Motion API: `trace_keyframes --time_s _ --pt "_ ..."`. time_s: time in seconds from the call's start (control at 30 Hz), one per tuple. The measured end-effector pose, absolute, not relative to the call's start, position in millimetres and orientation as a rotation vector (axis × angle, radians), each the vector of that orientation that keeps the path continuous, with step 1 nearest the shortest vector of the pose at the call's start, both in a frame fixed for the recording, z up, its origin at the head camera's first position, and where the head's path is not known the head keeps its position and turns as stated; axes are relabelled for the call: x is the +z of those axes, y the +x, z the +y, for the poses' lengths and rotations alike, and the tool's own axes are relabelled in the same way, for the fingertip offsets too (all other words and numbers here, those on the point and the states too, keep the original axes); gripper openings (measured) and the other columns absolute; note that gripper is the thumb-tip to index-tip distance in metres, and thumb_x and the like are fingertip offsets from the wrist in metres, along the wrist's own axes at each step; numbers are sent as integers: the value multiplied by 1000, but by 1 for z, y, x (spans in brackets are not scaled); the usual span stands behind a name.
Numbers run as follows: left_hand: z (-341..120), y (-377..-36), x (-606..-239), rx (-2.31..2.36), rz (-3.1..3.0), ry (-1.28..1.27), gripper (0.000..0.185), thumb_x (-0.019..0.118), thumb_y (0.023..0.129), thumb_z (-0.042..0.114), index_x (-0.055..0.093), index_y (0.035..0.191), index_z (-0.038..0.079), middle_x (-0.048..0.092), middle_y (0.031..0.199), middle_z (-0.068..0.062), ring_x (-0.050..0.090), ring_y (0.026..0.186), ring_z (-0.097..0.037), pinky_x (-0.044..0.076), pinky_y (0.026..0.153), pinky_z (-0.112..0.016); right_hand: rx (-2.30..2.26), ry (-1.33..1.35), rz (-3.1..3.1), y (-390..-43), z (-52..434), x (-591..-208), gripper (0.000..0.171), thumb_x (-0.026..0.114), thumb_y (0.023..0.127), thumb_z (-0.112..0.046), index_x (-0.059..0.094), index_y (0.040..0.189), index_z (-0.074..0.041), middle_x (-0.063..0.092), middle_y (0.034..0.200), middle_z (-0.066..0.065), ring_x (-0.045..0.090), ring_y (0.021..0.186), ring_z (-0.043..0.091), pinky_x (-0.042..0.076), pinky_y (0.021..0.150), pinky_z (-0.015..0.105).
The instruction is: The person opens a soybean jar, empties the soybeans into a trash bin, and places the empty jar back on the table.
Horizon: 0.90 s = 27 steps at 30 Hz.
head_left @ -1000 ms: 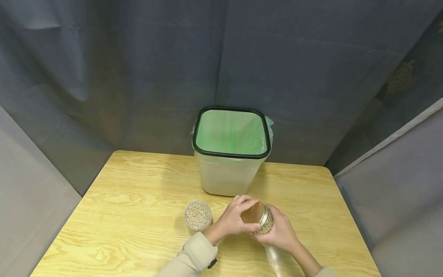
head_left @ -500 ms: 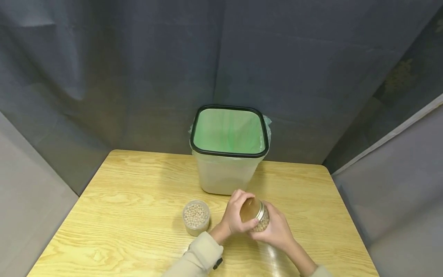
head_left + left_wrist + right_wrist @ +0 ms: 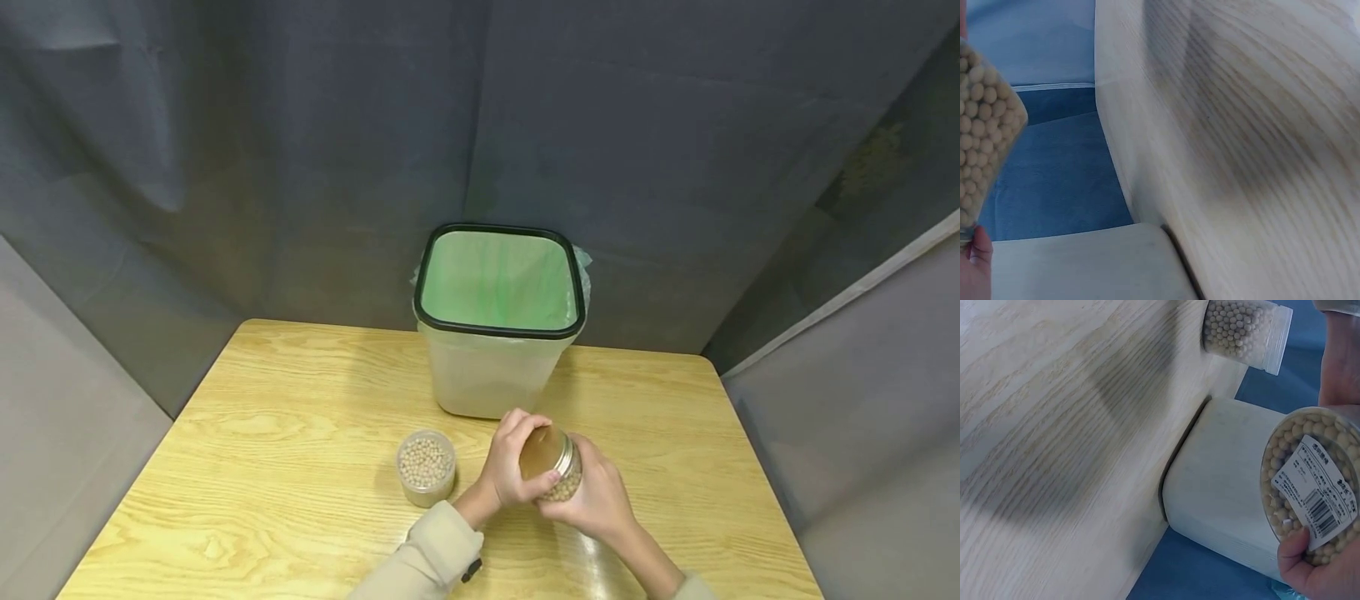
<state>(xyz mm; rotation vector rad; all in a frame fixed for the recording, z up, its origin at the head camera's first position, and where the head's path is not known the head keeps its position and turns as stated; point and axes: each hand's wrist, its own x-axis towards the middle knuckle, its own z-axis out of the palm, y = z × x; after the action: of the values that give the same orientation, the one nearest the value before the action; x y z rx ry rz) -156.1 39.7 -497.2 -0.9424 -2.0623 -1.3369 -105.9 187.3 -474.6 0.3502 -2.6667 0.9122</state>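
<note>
A clear jar [image 3: 558, 471] packed with pale round beans, capped by a gold metal lid [image 3: 543, 452] and bearing a white barcode label, was held tilted above the wooden bench [image 3: 300, 433], near a lined bin.

This looks like a curtained-off recording booth rather than a lived-in room: dark grey cloth backdrop [image 3: 300, 150] hangs on every side of a small light-wood table [image 3: 262, 467], which bears only a white bin with a green liner [image 3: 498, 321] and jars of beans.
</note>
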Motion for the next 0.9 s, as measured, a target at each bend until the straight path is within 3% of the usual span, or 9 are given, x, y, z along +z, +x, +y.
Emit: trace_keyframes --time_s 0.23,0.53,0.73,0.9 --pt "41 -156 -494 -1333 -2084 -914 65 42 75 60 59 101 3 53 87 -6 48 80 -17 42 70 -23 898 379 -2635 -105 187 -473 76 81 49 -29 51 110 5 61 92 14 61 75 25 51 60 34" --pt "51 -150 -482 -1410 -2209 -578 51 58 67 44 60 99 5 50 87 -4 45 81 -16 40 68 -27 694 470 -2426 -119 187 -480 79 78 46 -33 49 107 9 58 91 19 59 76 32 52 59 41" --pt "40 -153 -474 -1467 -2418 -797 62 69 70 40 52 118 5 49 110 -6 43 99 -18 40 81 -28 875 544 -2475 -123 202 -483 84 83 47 -28 46 113 8 58 100 20 60 82 32 53 65 41" --pt "19 -168 -476 -1936 -2301 -1169 89 79 63 3 32 139 2 32 138 -15 34 124 -25 37 96 -34 1000 635 -2464 -129 214 -479 88 86 47 -26 45 118 7 58 102 21 61 86 33 53 68 42"
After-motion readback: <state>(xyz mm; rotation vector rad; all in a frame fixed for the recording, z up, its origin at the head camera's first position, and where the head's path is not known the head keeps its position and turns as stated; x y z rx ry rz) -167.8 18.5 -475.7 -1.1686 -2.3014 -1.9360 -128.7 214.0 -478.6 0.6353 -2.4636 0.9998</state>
